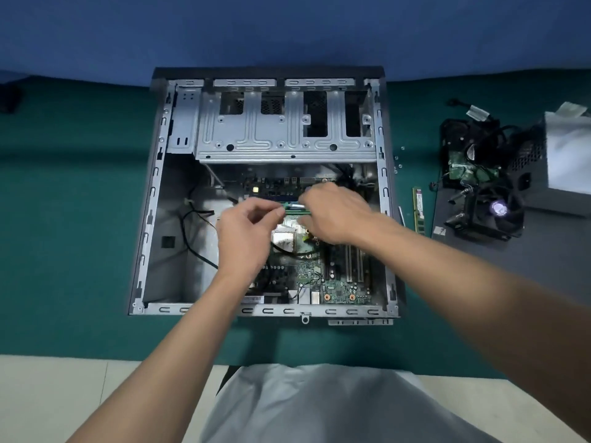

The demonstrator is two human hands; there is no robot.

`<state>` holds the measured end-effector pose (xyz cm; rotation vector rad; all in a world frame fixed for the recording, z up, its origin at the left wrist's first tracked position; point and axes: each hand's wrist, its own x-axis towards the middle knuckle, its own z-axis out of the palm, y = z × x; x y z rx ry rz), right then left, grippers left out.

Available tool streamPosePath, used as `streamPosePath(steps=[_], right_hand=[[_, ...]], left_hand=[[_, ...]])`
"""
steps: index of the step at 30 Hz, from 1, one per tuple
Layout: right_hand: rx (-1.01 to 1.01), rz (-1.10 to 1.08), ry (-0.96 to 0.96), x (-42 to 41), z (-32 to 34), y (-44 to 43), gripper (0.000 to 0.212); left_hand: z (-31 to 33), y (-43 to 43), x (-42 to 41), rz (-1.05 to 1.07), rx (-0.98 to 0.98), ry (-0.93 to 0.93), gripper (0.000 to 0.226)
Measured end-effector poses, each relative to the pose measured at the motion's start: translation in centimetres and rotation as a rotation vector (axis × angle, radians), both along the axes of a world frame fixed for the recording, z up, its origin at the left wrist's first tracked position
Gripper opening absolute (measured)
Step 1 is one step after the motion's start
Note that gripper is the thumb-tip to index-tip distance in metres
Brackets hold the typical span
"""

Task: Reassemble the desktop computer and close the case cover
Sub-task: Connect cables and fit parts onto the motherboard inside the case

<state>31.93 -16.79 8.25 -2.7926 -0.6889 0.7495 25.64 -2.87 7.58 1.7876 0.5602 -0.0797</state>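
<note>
An open desktop case lies flat on the green table, its motherboard exposed at the lower right. Both hands hover over the board's middle, holding a green memory stick level between them. My left hand pinches the stick's left end with thumb and fingertips. My right hand grips its right end, fingers curled over it. Below the stick shows the bare processor socket area. Part of the stick is hidden under my right hand.
A silver drive cage fills the case's far half. Black cables trail across the case's bare left floor. On the table to the right lie a second memory stick, a fan and cable bundle, a grey power supply and small screws.
</note>
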Motion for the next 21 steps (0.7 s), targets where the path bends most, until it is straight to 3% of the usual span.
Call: streamPosePath(steps=[3,8,13,21], right_hand=[[0.005,0.031,-0.337,-0.4,0.3,-2.7,0.015],[0.052,0.205,-0.321,-2.1,0.1,-4.9,0.016],[0.110,0.135,-0.345,-1.8,-0.3,-4.9,0.010],[0.079,0.125,-0.352,-1.7,-0.7,-4.8,0.014]], left_hand=[[0.0,-0.8,-0.4,-0.304,-0.016,0.160,0.016],[-1.4,-3.6,0.2,-0.968,0.098,0.419,0.005],[-3.9,-5.6,0.6,-1.306,0.333,0.360,0.011],[-6.0,-6.6,1.2,-1.568,0.633,0.113,0.016]])
